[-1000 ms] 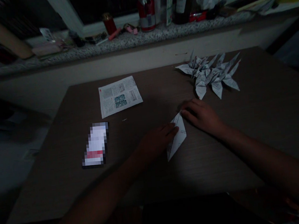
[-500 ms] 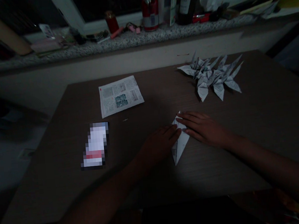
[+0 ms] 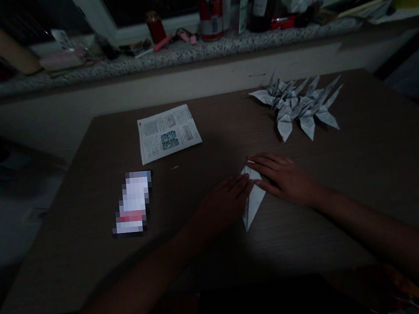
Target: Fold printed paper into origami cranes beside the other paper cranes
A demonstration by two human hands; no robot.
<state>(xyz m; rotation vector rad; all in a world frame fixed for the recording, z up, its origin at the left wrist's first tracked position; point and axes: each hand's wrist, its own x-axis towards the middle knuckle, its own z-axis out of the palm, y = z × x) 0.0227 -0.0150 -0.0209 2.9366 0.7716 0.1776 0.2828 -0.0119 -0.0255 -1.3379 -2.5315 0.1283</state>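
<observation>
Pressing a narrow, kite-shaped piece of folded white printed paper (image 3: 253, 203) against a brown wood-grain tabletop (image 3: 312, 236), both hands are lying palm-down and flat. The left hand (image 3: 225, 202) is resting its extended fingertips on the paper's left edge. The right hand (image 3: 286, 177) is covering the upper tip with straight, slightly spread fingers. Neither hand is closing around anything, and the two sets of fingertips are almost meeting over the fold. This flat posture appears to be pinning the layers to the hard surface so that the crease is setting sharply.

The paper's pointed lower end is projecting toward the person, between the two wrists. Beyond the right hand, well apart, a cluster of grey-white folded paper figures with pointed wings (image 3: 298, 105) is lying bunched together, probably to keep it away from the pressing. Beyond the left hand, a flat rectangular printed sheet (image 3: 168, 132) is lying unfolded. Left of the left hand, a blurred white rectangular object with a red band (image 3: 133, 203) is lying apart. Dim light is hiding finer fold detail.
</observation>
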